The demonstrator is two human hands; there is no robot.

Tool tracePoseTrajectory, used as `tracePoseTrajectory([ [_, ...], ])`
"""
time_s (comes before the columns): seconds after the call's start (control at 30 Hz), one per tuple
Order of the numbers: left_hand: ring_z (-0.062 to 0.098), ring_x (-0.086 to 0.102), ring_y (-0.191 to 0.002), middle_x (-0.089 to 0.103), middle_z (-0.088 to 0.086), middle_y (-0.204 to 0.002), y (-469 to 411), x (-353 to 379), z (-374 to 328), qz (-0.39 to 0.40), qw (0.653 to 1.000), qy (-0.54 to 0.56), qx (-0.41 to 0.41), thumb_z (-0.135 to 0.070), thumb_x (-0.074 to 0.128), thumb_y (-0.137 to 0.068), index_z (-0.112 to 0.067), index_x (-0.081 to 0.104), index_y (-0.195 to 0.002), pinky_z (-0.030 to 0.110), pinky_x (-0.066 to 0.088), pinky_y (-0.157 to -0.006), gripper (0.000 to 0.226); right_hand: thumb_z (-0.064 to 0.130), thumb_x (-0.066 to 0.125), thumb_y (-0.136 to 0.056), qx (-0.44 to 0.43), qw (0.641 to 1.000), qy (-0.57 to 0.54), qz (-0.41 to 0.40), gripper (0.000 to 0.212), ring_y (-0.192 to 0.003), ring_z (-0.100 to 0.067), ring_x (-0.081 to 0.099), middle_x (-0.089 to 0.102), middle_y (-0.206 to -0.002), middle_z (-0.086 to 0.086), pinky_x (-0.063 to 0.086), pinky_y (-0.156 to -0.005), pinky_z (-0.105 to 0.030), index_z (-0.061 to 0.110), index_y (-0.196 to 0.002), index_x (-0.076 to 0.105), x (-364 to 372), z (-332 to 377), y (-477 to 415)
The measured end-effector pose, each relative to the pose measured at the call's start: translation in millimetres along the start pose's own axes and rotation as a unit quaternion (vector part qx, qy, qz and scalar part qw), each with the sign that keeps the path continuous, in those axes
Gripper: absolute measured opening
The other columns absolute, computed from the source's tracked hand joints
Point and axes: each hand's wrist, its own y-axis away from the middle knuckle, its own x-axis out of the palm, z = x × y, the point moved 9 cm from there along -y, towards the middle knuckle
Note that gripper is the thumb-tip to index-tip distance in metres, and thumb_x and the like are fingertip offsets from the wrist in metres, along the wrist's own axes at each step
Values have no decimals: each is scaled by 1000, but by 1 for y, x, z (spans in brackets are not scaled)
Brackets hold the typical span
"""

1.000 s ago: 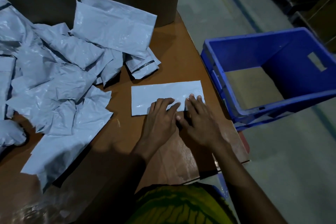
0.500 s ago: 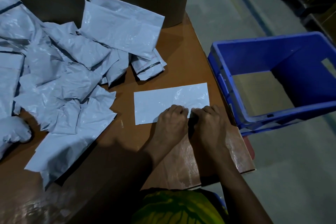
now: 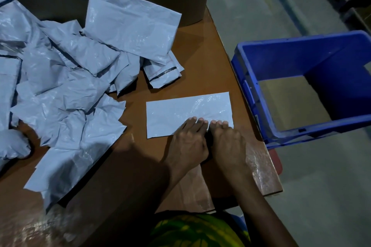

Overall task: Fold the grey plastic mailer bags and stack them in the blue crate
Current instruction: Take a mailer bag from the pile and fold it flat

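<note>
Grey plastic heaped loose at ten o'clock: unfolded mailer bags [image 3: 66, 86] on the surface [image 3: 200, 62]. One folded mailer [image 3: 180, 112] flat at centre, left hand [image 3: 188, 142] and right hand [image 3: 226, 142] side by side on its six o'clock edge, fingers bent. Could not tell pressing from pinching. Probably best lifted evenly, corners matched, then creased outward. Laid with long axis nine to three, right end toward the blue crate [image 3: 291, 56] at two o'clock.

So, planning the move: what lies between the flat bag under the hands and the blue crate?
Only a bare strip of brown table separates bag and crate, as the head view shows.
</note>
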Motion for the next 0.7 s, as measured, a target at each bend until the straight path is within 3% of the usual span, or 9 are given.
tracePoseTrajectory([
  [0.13, 31, 71, -112, 75, 12, -116, 5, 8, 3, 8, 1000, -1, 13, -14, 77, -75, -2, 76, -116, 32, 44, -109, 43, 17, 79, -80, -30, 998, 52, 15, 8, -61, -21, 68, 70, -71, -5, 54, -61, -30, 16, -83, 72, 7, 5, -8],
  [0.17, 31, 71, -113, 75, 12, -117, 5, 8, 4, 14, 1000, -1, 12, -15, 81, -74, -3, 76, -117, 35, 48, -107, 45, 19, 73, -86, -36, 996, 82, 26, 7, -64, -20, 68, 68, -70, -1, 54, -78, -35, 20, -81, 68, 4, 6, -11],
  [0.23, 30, 71, -111, 76, 12, -117, 5, 8, 5, 18, 1000, 5, 9, -14, 85, -71, -3, 77, -115, 38, 52, -103, 46, 23, 56, -97, -56, 992, 110, 28, 14, -71, -20, 67, 67, -73, 2, 33, -115, -49, 25, -84, 61, -1, 7, -16],
  [0.27, 30, 72, -111, 76, 12, -116, 4, 8, 5, 17, 1000, 8, 8, -14, 86, -70, -3, 77, -115, 38, 51, -103, 47, 24, 55, -99, -66, 990, 120, 32, 15, -70, -20, 67, 67, -73, 3, 27, -120, -50, 25, -85, 61, -2, 10, -19],
  [0.4, 32, 70, -114, 74, 14, -119, 5, 8, 3, 7, 1000, -2, 28, -10, 83, -70, -1, 74, -121, 38, 46, -108, 53, 13, 84, -71, -82, 995, 50, 38, 24, -42, -15, 58, 60, -50, 0, 59, -87, -34, 19, -59, 64, -15, 21, -17],
  [0.47, 31, 70, -111, 74, 12, -117, 4, 7, -1, 18, 999, -9, 39, -13, 81, -73, -4, 73, -121, 36, 52, -102, 49, 15, 72, -84, -54, 998, 13, 33, 6, -64, -18, 69, 73, -73, -3, 55, -90, -29, 18, -82, 77, -19, 9, -14],
  [0.53, 27, 70, -106, 75, 9, -112, -1, -1, -3, 22, 999, -6, 30, -14, 79, -79, -8, 74, -118, 34, 58, -90, 39, 11, 65, -89, -42, 996, -76, 28, 29, -88, -24, 71, 78, -97, -5, 52, -93, -31, 23, -112, 78, -22, -8, -11],
  [0.6, 25, 67, -109, 74, 9, -116, -7, -5, 2, 35, 999, 28, -5, -10, 73, -87, -10, 74, -123, 34, 57, -88, 35, 2, 71, -85, -21, 986, -166, 8, 42, -93, -23, 72, 79, -105, -4, 52, -86, -27, 25, -120, 77, -29, -25, -7],
  [0.7, 26, 63, -117, 72, 11, -126, -20, -4, 19, 47, 995, 68, -64, -2, 68, -91, -10, 71, -129, 35, 51, -98, 40, 3, 74, -88, 31, 960, -268, -71, 34, -89, -21, 74, 79, -106, -4, 61, -83, -34, 22, -116, 79, -34, -42, -6],
])
